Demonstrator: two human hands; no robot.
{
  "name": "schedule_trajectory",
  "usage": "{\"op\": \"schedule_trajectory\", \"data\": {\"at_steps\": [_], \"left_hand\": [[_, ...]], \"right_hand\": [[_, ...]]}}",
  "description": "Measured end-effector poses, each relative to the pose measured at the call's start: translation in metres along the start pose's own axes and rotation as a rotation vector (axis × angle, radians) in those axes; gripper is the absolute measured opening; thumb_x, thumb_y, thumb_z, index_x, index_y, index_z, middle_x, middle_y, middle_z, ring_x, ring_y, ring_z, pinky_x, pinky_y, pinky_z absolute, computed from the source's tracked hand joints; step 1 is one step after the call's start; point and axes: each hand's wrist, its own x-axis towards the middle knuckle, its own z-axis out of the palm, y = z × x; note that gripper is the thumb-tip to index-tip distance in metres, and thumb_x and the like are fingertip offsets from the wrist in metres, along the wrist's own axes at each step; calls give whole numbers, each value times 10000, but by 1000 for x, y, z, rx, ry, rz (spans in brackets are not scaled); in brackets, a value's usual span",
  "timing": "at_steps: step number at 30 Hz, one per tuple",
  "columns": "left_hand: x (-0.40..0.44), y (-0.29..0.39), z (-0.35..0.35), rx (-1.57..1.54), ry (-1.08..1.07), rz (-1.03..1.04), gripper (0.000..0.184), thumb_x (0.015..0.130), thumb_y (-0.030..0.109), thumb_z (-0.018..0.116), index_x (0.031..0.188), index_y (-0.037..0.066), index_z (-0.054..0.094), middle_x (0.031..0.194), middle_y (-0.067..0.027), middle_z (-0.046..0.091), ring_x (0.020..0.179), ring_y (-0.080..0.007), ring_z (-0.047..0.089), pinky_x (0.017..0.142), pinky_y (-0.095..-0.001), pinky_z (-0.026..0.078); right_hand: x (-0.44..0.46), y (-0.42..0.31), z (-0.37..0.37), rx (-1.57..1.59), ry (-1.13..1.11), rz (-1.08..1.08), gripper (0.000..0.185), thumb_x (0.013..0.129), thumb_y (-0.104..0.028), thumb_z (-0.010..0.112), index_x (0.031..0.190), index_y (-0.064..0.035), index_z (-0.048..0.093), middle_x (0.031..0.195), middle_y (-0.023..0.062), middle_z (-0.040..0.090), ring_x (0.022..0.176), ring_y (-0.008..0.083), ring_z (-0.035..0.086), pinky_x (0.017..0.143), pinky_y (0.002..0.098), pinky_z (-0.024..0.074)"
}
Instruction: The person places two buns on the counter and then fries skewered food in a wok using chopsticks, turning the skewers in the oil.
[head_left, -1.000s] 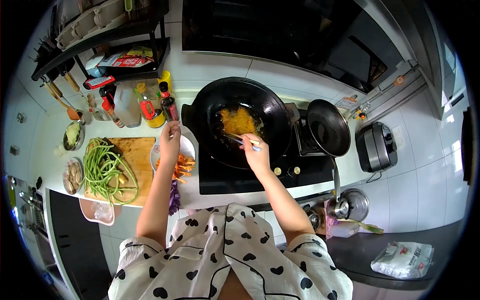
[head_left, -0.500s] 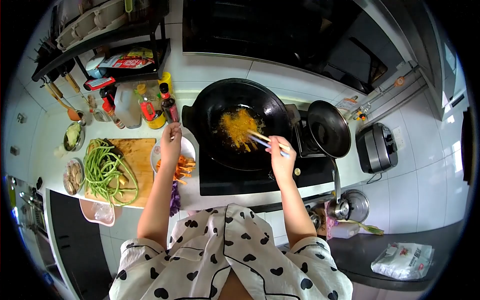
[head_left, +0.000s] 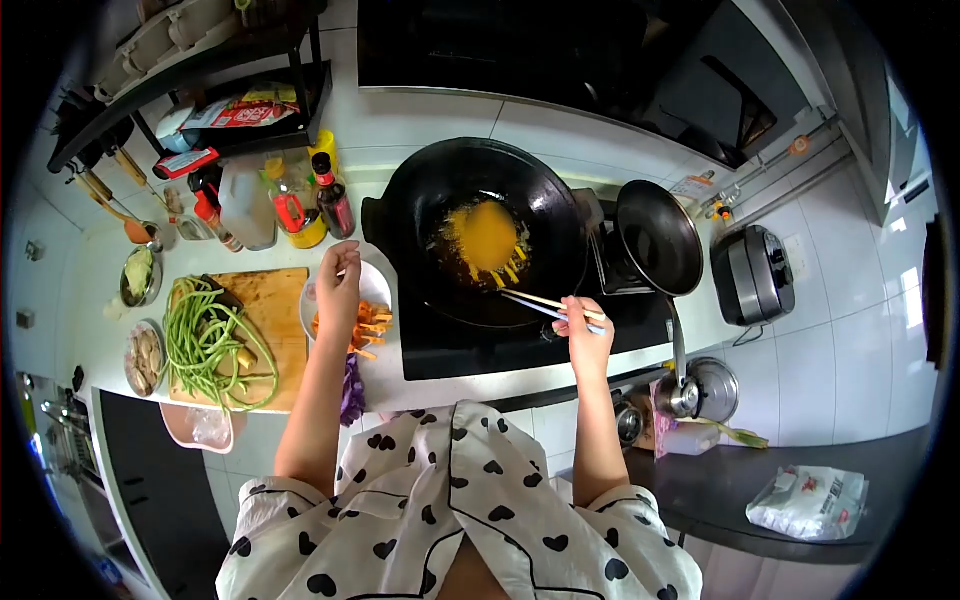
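Note:
My right hand (head_left: 588,330) is closed around a pair of chopsticks (head_left: 550,304), whose tips are near the lower inner wall of the black wok (head_left: 440,185). A yellow-orange, foamy mass (head_left: 487,237) with thin yellow strips sits in dark liquid at the wok's middle. My left hand (head_left: 340,275) is raised over the white plate (head_left: 378,285), left of the wok. Its fingers are curled, and nothing shows in them. Orange strips (head_left: 370,325) lie on that plate, partly hidden by my left hand and forearm.
Green long beans (head_left: 205,335) lie on a wooden cutting board (head_left: 290,340) at left. Bottles, including a dark sauce bottle (head_left: 334,200), stand behind the plate. A black frying pan (head_left: 658,240) rests right of the wok, its handle toward the counter's front; a rice cooker (head_left: 752,275) stands beyond.
My right hand has moved right and down, drawing the chopsticks' tips back from the yellow mass toward the wok's near side. My left hand stays near the plate. The view has shifted slightly.

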Motion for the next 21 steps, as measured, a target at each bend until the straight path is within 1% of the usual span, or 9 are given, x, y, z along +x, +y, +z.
{"op": "schedule_trajectory", "data": {"at_steps": [3, 4, 7, 8, 11, 16, 17, 18, 21], "left_hand": [[-5, 5, -7, -41, -1, -37, 170, 883, 19, 515, 1046, 0, 559, 877, -11, 555, 817, -75, 500, 740, -198, 405], [-8, 7, -10, -53, 8, -56, 169, 885, 22, 513, 1046, -1, 560, 885, -15, 560, 823, -75, 503, 744, -199, 406], [-14, 4, -26, -158, 18, -105, 165, 892, 26, 502, 1042, 0, 564, 898, -23, 565, 839, -78, 506, 754, -203, 410], [-15, 3, -32, -141, 16, -91, 151, 899, 28, 491, 1029, -1, 563, 893, -24, 559, 848, -85, 507, 772, -209, 408], [-22, -10, -53, -194, 48, -130, 131, 900, 30, 491, 1007, -8, 556, 894, -21, 552, 857, -91, 503, 790, -219, 401], [-47, -41, -91, -193, 98, -247, 104, 891, 15, 492, 973, -10, 551, 884, -10, 546, 862, -89, 495, 805, -225, 394], [-51, -49, -97, -290, 116, -284, 113, 890, 15, 475, 967, 12, 557, 871, 1, 552, 842, -83, 496, 779, -213, 389], [-60, -57, -103, -255, 107, -343, 117, 888, 42, 474, 964, 25, 561, 871, 6, 552, 835, -81, 493, 764, -217, 384], [-89, -65, -115, -159, 68, -487, 154, 882, 103, 469, 986, 74, 578, 868, 26, 568, 819, -77, 504, 715, -215, 365]], "right_hand": [[-8, 1, 1, 43, 107, -20, 211, 908, -171, 554, 914, 29, 618, 764, 76, 627, 575, 94, 583, 541, 196, 474], [-11, -1, 3, 102, 125, -58, 207, 905, -163, 555, 923, 35, 611, 779, 83, 620, 578, 106, 583, 555, 201, 487], [-27, -16, 19, 335, 198, -1, 221, 905, -182, 547, 933, 32, 595, 815, 101, 604, 611, 131, 586, 591, 234, 506], [-32, -17, 25, 472, 141, 21, 232, 913, -195, 531, 951, 28, 580, 820, 101, 603, 628, 132, 581, 607, 249, 508], [-51, -19, 51, 668, 55, 135, 236, 916, -200, 522, 986, 24, 548, 837, 109, 597, 630, 154, 573, 593, 265, 511], [-94, -3, 105, 550, -158, 132, 216, 918, -188, 531, 984, 14, 560, 880, 133, 619, 663, 183, 625, 654, 290, 534], [-101, 2, 116, 496, -176, 136, 222, 916, -188, 536, 987, 20, 565, 886, 131, 620, 688, 183, 631, 671, 288, 533], [-107, 7, 126, 441, -193, 140, 228, 915, -187, 541, 990, 26, 570, 891, 128, 620, 713, 183, 638, 688, 286, 531], [-117, 27, 145, 352, -310, 113, 182, 915, -99, 528, 1009, 48, 581, 936, 104, 593, 792, 185, 639, 736, 267, 517]]}}
